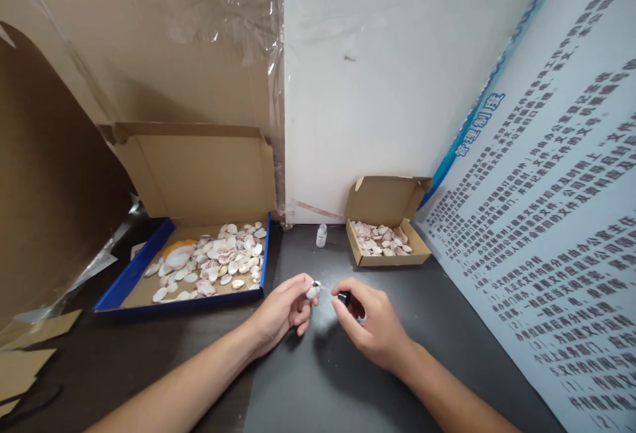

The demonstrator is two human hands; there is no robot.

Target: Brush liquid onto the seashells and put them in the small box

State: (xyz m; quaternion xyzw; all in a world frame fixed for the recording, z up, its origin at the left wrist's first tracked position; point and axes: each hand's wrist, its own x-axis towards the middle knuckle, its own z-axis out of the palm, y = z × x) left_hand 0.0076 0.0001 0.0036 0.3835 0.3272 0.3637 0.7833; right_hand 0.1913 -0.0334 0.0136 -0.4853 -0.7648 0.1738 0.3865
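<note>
Two open boxes of shells stood toward the far edge of the tabletop: a large blue-sided box at its left, a small brown box near its far right corner. Between them stood a small bottle, any lettering too tiny to read. Nearer the front edge, the left hand pinched a small white shell; the right hand gripped a black cap just beside it. Along the right side, a poster carried Chinese writing headed 管理制度.
</note>
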